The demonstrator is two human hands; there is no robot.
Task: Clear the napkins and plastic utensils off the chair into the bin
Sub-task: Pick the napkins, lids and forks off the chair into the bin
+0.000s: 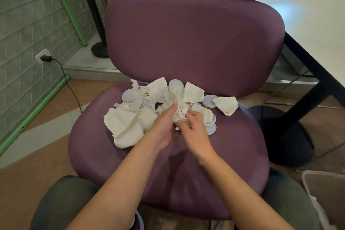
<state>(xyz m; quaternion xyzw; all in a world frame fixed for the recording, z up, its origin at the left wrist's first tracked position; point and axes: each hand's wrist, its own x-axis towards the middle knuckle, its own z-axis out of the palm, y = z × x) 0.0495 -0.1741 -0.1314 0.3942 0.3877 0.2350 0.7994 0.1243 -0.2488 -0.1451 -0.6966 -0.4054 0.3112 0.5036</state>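
A heap of crumpled white napkins and round white plastic lids lies on the seat of a purple chair, near its backrest. My left hand and my right hand meet over the middle of the heap. Both grip one scrunched wad of napkin between them. A folded napkin lies apart at the right of the heap. I cannot make out any forks or spoons. The bin, lined with a white bag, stands at the lower right beside the chair.
A white table on a black leg with a round base stands at the right. At the left are a green-framed mesh panel and a wall socket with a black plug and cable. My knees show at the bottom edge.
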